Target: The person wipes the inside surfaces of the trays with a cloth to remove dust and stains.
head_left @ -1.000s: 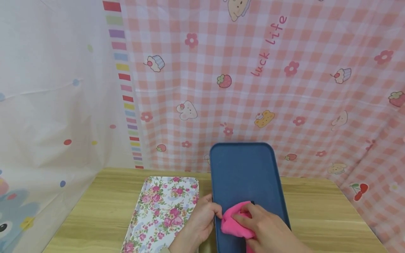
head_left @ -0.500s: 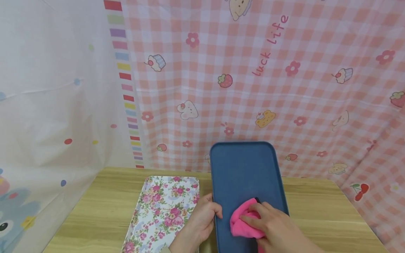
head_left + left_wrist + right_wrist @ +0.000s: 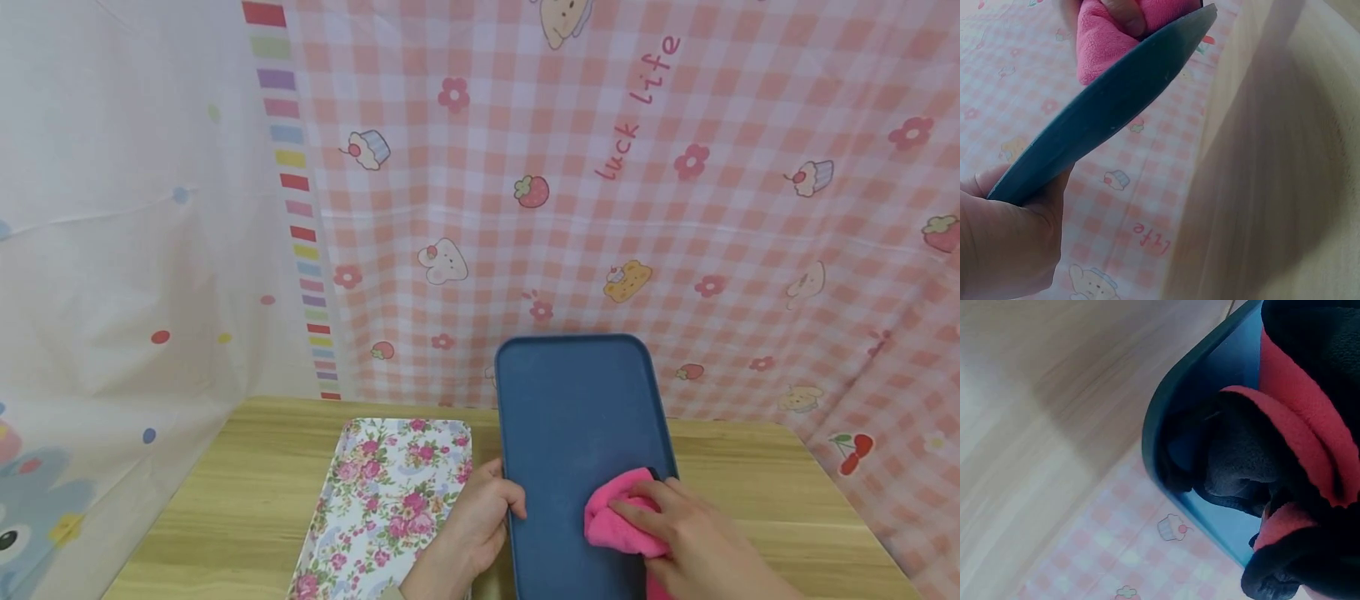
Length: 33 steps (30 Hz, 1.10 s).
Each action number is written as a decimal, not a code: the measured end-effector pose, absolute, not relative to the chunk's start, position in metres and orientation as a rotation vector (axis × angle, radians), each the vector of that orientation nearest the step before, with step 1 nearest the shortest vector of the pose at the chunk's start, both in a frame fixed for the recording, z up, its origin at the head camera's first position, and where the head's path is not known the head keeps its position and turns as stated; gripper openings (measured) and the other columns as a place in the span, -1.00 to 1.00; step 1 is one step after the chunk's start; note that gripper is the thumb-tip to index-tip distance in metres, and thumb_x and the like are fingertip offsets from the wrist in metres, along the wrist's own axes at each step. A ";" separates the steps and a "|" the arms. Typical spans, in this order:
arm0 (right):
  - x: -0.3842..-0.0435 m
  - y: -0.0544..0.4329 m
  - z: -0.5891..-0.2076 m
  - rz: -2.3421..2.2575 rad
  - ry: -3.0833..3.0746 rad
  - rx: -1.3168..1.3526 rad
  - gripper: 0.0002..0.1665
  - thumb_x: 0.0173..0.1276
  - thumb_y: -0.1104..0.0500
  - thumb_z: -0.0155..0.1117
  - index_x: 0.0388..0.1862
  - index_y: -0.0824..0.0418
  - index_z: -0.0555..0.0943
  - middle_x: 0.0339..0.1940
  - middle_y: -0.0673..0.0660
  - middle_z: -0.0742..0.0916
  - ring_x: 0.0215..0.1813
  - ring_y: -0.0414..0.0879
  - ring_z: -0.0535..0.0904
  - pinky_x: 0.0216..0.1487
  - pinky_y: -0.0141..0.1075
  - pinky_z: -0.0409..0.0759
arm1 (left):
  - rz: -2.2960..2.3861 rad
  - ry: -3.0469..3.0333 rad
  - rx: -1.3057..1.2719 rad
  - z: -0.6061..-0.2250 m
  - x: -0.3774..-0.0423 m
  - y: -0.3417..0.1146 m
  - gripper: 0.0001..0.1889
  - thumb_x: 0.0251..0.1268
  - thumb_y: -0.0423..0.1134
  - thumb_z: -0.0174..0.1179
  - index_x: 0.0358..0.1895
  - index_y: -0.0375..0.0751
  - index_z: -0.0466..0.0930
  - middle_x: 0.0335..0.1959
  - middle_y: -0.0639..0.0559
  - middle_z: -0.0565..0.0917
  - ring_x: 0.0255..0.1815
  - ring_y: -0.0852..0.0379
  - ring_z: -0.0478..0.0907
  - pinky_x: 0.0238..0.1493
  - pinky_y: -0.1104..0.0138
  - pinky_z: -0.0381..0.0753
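A blue rectangular tray with a raised rim is held tilted up over the table. My left hand grips its left edge, thumb over the rim; the left wrist view shows this hand around the tray's edge. A bunched pink cloth with dark trim lies against the tray's face near its right side. My right hand pinches the cloth and presses it there. In the right wrist view the cloth shows pink and black folds inside the tray's corner and hides the right hand's fingers.
A white tray with a rose pattern lies on the wooden table, left of the left hand. Behind the table hangs a pink checked curtain, and a white sheet hangs at the left.
My right hand has slid the pink cloth rightward across the blue tray, from near its left edge to near its right edge. My left hand keeps its grip on the tray.
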State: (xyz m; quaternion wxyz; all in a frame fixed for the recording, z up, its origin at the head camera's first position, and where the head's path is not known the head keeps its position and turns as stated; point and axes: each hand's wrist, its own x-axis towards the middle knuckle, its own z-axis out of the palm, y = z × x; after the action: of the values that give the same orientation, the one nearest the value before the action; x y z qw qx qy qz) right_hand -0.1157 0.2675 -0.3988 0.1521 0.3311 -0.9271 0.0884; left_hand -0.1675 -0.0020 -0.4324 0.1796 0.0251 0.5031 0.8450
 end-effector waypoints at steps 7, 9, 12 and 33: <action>-0.111 0.277 -0.402 0.284 -2.716 0.793 -0.33 -0.04 0.22 0.62 0.17 0.13 0.78 0.03 -0.06 0.71 -0.06 -0.14 0.57 -0.12 -0.20 0.71 | 2.397 1.431 0.063 -0.434 -0.167 -0.001 -0.19 -0.37 -0.66 -0.12 0.26 -0.51 0.41 0.11 -0.11 0.58 0.05 0.05 0.50 -0.04 0.35 0.55; -0.110 0.280 -0.403 0.300 -2.720 0.770 -0.34 -0.04 0.19 0.63 0.15 0.16 0.78 0.04 -0.05 0.72 -0.07 -0.16 0.56 -0.13 -0.20 0.70 | 2.394 1.438 0.054 -0.434 -0.167 -0.001 -0.19 -0.37 -0.66 -0.12 0.27 -0.51 0.41 0.13 -0.12 0.58 0.06 0.05 0.50 -0.05 0.35 0.55; -0.108 0.283 -0.406 0.317 -2.698 0.760 -0.35 -0.05 0.19 0.63 0.14 0.17 0.79 0.06 -0.04 0.74 -0.09 -0.20 0.52 -0.16 -0.24 0.67 | 2.394 1.445 0.045 -0.433 -0.167 -0.001 -0.19 -0.36 -0.67 -0.11 0.26 -0.51 0.42 0.13 -0.13 0.58 0.05 0.05 0.51 -0.08 0.35 0.56; -0.103 0.298 -0.433 0.517 -2.844 0.806 -0.37 0.15 0.06 0.60 0.20 0.24 0.72 0.00 0.03 0.75 -0.06 -0.26 0.55 -0.14 -0.29 0.70 | 2.408 1.461 0.014 -0.429 -0.167 -0.002 -0.21 -0.34 -0.66 -0.12 0.25 -0.50 0.43 0.09 -0.12 0.58 -0.01 0.03 0.51 -0.16 0.34 0.55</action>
State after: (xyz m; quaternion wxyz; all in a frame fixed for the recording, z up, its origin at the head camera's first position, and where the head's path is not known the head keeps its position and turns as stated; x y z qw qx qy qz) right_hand -0.1034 0.2978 -0.4332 0.0705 0.2680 -0.9454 0.1718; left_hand -0.1667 -0.0023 -0.4292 0.1617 0.0049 0.5119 0.8437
